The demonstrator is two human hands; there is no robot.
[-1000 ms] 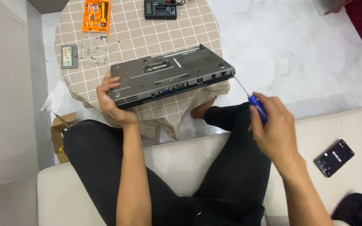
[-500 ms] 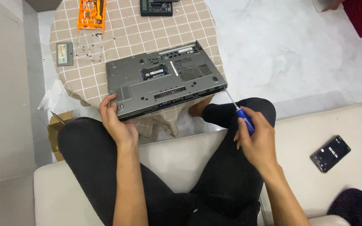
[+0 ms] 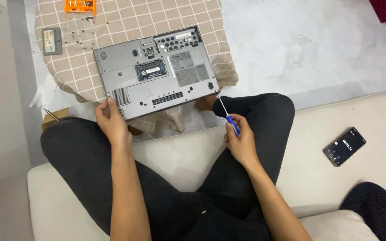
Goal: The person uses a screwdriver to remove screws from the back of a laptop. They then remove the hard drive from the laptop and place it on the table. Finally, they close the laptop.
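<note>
A grey laptop (image 3: 157, 71) lies upside down on a round table with a checked cloth (image 3: 68, 62), its underside facing up and a small memory bay uncovered. My left hand (image 3: 110, 122) grips its near left corner. My right hand (image 3: 242, 143) holds a blue-handled screwdriver (image 3: 228, 118), whose metal tip points at the laptop's near right corner. I sit on a cream sofa (image 3: 179, 156) in black trousers.
An orange screwdriver-bit case (image 3: 80, 5) sits at the table's far edge, and a small grey cover plate (image 3: 52, 41) lies at its left beside several loose screws. A black phone (image 3: 344, 146) rests on the sofa to my right. A cardboard box (image 3: 52, 118) stands under the table.
The laptop has been laid down from tilted to flat, underside fully up. My right hand has brought the screwdriver in toward the near right corner. The view has tilted down.
</note>
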